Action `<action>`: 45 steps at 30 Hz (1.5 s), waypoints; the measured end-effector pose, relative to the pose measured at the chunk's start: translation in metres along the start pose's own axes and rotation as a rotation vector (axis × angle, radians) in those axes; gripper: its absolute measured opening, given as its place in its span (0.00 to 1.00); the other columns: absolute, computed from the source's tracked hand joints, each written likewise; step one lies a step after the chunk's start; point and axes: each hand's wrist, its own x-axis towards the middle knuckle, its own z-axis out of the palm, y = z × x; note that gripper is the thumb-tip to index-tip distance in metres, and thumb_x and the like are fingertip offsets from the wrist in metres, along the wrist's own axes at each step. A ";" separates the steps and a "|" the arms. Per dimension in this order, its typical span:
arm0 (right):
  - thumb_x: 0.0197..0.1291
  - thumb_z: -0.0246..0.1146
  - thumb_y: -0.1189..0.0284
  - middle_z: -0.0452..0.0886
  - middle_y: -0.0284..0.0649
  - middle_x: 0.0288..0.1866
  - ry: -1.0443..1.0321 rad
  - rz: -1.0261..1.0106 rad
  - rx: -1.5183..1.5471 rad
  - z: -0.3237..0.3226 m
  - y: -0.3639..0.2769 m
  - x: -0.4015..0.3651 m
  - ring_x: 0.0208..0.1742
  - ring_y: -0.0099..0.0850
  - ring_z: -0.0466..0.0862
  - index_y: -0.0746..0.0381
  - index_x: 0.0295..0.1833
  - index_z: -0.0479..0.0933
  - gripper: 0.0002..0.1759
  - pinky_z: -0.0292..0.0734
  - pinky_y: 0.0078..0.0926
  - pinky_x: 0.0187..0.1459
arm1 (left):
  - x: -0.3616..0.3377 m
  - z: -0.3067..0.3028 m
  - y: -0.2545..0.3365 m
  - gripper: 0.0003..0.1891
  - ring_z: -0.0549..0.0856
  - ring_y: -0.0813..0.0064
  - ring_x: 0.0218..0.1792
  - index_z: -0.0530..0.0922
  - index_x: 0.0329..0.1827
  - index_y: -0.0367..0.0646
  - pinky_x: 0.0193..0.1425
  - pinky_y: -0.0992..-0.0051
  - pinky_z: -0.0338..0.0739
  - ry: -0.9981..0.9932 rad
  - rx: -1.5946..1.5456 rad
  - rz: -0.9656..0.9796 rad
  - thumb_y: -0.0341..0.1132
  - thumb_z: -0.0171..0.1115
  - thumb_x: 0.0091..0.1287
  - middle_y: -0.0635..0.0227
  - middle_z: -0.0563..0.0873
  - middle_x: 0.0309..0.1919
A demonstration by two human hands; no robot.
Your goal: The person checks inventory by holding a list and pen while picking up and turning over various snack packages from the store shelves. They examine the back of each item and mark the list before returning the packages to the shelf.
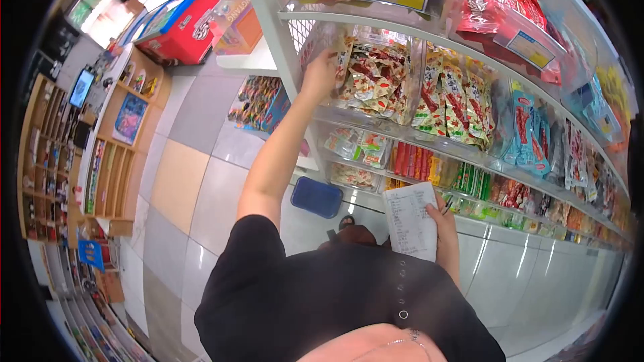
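Floor (181, 181) open; left hand (318, 74) at shelf (274, 30); right hand (444, 229) holds list (410, 218).

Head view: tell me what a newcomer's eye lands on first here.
First, the left hand reaching up to red-and-white snack packets on the white wire shelf rack, upper centre. Next, the right hand at lower right, holding a white handwritten paper list with a dark pen. Between the two arms, a blue plastic basket sits on the pale tiled floor below the shelves.
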 end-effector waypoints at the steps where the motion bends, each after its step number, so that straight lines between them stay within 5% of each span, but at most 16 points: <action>1: 0.53 0.62 0.78 0.75 0.44 0.58 0.016 -0.044 -0.023 0.013 -0.007 -0.003 0.56 0.32 0.76 0.68 0.68 0.60 0.35 0.68 0.27 0.58 | -0.019 -0.024 0.038 0.21 0.83 0.69 0.44 0.69 0.60 0.35 0.49 0.70 0.75 -0.042 -0.082 -0.020 0.32 0.53 0.65 0.53 0.83 0.42; 4: 0.53 0.63 0.77 0.75 0.44 0.57 0.029 -0.165 -0.041 0.024 -0.008 -0.005 0.55 0.30 0.76 0.70 0.66 0.62 0.33 0.69 0.26 0.57 | -0.033 -0.038 0.027 0.17 0.82 0.73 0.46 0.70 0.58 0.34 0.51 0.76 0.74 -0.205 -0.845 0.085 0.27 0.48 0.67 0.60 0.82 0.46; 10: 0.54 0.64 0.77 0.77 0.42 0.55 0.021 -0.223 -0.195 0.041 -0.033 0.003 0.52 0.28 0.78 0.68 0.65 0.64 0.32 0.70 0.25 0.55 | -0.084 -0.062 0.040 0.16 0.80 0.73 0.50 0.69 0.59 0.33 0.54 0.73 0.74 -0.289 -1.127 -0.094 0.26 0.48 0.68 0.61 0.80 0.51; 19: 0.59 0.61 0.76 0.78 0.35 0.55 -0.041 -0.705 -0.524 0.088 -0.058 0.007 0.54 0.22 0.76 0.64 0.61 0.72 0.23 0.67 0.20 0.57 | -0.175 -0.039 0.086 0.26 0.76 0.72 0.57 0.62 0.66 0.33 0.61 0.71 0.71 -0.537 -1.081 -0.100 0.21 0.51 0.63 0.58 0.75 0.58; 22: 0.60 0.61 0.74 0.81 0.34 0.49 -0.220 -0.390 -0.470 0.089 -0.065 -0.003 0.50 0.20 0.77 0.66 0.54 0.77 0.17 0.69 0.19 0.53 | -0.209 -0.024 0.106 0.27 0.76 0.71 0.58 0.59 0.67 0.34 0.63 0.71 0.70 -0.554 -1.149 -0.123 0.20 0.52 0.62 0.58 0.75 0.58; 26: 0.60 0.62 0.71 0.83 0.35 0.40 -0.245 -0.307 -0.191 0.097 -0.059 -0.017 0.41 0.19 0.79 0.67 0.48 0.80 0.14 0.73 0.19 0.45 | -0.243 -0.013 0.118 0.30 0.71 0.69 0.62 0.58 0.68 0.34 0.66 0.70 0.64 -0.563 -1.044 -0.074 0.20 0.52 0.60 0.59 0.73 0.60; 34: 0.56 0.67 0.70 0.84 0.37 0.38 -0.215 -0.284 -0.112 0.102 -0.068 -0.020 0.36 0.21 0.82 0.68 0.44 0.80 0.13 0.77 0.20 0.38 | -0.289 -0.013 0.116 0.28 0.75 0.71 0.58 0.62 0.65 0.29 0.62 0.70 0.68 -0.636 -0.892 -0.166 0.26 0.61 0.62 0.56 0.75 0.58; 45: 0.58 0.66 0.67 0.84 0.37 0.33 -0.169 -0.302 -0.057 0.117 -0.090 -0.034 0.30 0.21 0.83 0.66 0.41 0.80 0.13 0.78 0.17 0.31 | -0.327 -0.041 0.149 0.28 0.83 0.77 0.42 0.68 0.59 0.26 0.40 0.80 0.80 -0.510 -0.709 -0.168 0.22 0.69 0.54 0.58 0.83 0.44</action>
